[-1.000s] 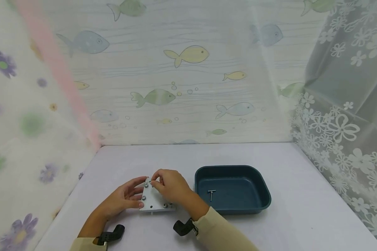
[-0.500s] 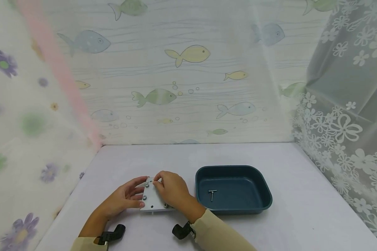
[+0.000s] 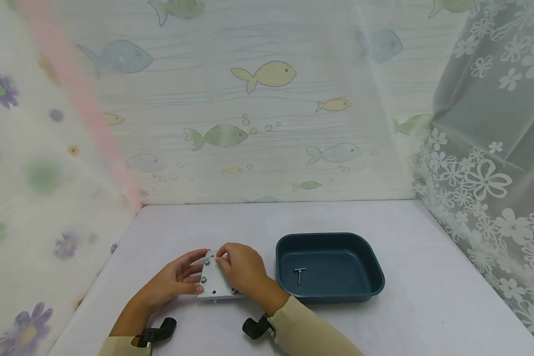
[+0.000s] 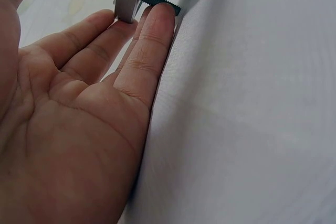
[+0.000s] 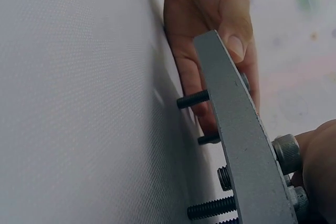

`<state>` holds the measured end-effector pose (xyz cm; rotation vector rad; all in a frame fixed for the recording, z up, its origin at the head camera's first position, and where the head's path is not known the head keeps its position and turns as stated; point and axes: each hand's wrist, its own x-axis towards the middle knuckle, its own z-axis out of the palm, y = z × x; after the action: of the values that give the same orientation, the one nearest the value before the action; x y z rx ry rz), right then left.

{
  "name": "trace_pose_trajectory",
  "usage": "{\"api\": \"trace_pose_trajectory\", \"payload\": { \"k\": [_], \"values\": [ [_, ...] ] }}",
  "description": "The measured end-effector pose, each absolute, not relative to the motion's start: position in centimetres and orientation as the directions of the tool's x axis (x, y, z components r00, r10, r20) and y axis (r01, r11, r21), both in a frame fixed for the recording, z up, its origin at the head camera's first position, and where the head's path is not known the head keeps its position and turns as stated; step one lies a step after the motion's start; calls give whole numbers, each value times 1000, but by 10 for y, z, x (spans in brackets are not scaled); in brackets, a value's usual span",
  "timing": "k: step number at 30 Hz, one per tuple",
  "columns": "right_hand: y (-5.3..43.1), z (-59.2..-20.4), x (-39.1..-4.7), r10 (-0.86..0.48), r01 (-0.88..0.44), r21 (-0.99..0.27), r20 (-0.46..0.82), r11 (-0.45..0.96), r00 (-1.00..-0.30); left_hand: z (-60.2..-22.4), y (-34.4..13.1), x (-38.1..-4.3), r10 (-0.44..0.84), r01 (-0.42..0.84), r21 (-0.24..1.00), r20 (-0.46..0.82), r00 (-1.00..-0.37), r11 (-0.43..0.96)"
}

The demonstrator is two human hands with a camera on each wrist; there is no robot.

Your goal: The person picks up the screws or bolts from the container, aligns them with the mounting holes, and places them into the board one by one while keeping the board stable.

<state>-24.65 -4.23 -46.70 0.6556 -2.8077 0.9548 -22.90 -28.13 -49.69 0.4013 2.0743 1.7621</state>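
A pale metal plate (image 3: 218,280) with several socket-head bolts is propped up at the left front of the table. My left hand (image 3: 174,280) grips its left side, thumb at the near corner and fingers along and under the edge. In the left wrist view, a fingertip (image 4: 159,19) lies by a threaded bolt end (image 4: 161,2). My right hand (image 3: 244,269) pinches with thumb and forefinger at the plate's far edge, apparently on a bolt hidden by the fingers. The right wrist view shows bolt heads (image 5: 287,153) above the plate and threaded shanks (image 5: 211,208) below it.
A dark blue tray (image 3: 338,292) stands to the right of the plate, close to my right forearm. Small metal pieces (image 3: 299,275), like bolts, lie in a T shape inside it. A patterned cloth backdrop (image 3: 267,163) rises behind the white table.
My right hand has shifted slightly at the plate, its wrist a little to the left, and covers more of the bolts at the near right. The left hand keeps its hold.
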Motion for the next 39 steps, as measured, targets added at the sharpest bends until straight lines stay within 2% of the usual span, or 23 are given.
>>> {"api": "trace_pose_trajectory", "payload": {
  "k": [8, 39],
  "values": [
    [-43, -466, -246, -363, -432, -535, 236, 726, -902, -496, -281, -229, 440, -33, 980, -118, -890, 196],
    [-45, -469, -246, -355, -428, -488, 238, 761, -904, -498, -282, -230, 459, -34, 987, -103, -882, 156]
  ]
}}
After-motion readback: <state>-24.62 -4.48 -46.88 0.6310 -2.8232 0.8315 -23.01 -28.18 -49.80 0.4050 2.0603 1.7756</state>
